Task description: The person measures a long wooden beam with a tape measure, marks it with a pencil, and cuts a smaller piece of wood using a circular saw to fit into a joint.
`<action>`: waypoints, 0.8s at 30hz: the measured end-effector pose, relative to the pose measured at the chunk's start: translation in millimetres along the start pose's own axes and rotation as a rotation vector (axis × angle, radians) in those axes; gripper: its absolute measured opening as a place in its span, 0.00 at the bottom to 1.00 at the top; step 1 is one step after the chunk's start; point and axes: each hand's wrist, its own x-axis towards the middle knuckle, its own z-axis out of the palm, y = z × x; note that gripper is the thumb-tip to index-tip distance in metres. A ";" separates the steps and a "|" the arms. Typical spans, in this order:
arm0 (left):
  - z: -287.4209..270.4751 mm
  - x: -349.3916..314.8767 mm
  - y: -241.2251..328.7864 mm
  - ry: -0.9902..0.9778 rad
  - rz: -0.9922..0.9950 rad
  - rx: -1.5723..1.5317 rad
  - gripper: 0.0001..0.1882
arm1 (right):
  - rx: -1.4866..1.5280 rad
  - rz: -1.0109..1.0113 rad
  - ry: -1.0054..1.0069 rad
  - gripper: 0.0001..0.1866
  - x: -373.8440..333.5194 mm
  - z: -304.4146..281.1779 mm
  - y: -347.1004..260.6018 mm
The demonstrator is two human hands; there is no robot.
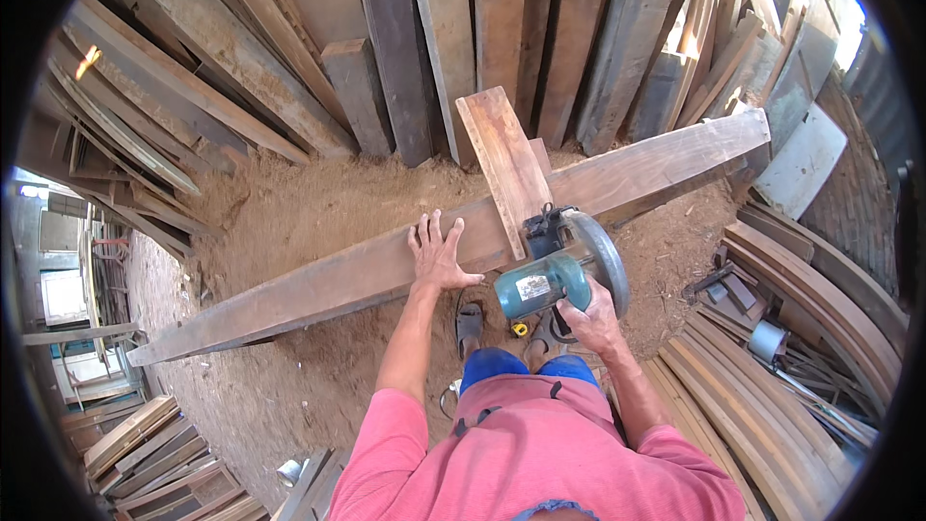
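A long brown wooden plank runs slantwise across the view, from the lower left to the upper right. My left hand lies on its top face with the fingers spread. Laid crosswise over the plank is a shorter reddish-brown board, to the right of that hand. My right hand is wrapped round the handle of a teal circular saw. The saw stands at the near end of the short board, over the plank's near edge. Its large round guard faces right and hides the blade.
Tall planks lean in a row along the far side. Stacked boards lie at the right, and more timber at the lower left. Sawdust covers the ground. A yellow tape measure sits between my feet.
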 end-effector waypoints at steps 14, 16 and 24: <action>-2.9 1.2 1.2 -0.005 -0.018 -0.010 0.66 | 0.058 -0.040 -0.046 0.16 14.2 21.2 -10.8; -5.6 1.2 2.7 -0.014 -0.026 -0.009 0.67 | 0.066 -0.055 -0.054 0.16 21.1 23.3 -5.8; -10.2 1.7 5.7 -0.033 -0.038 -0.042 0.64 | 0.021 -0.055 -0.054 0.15 34.3 24.0 -14.7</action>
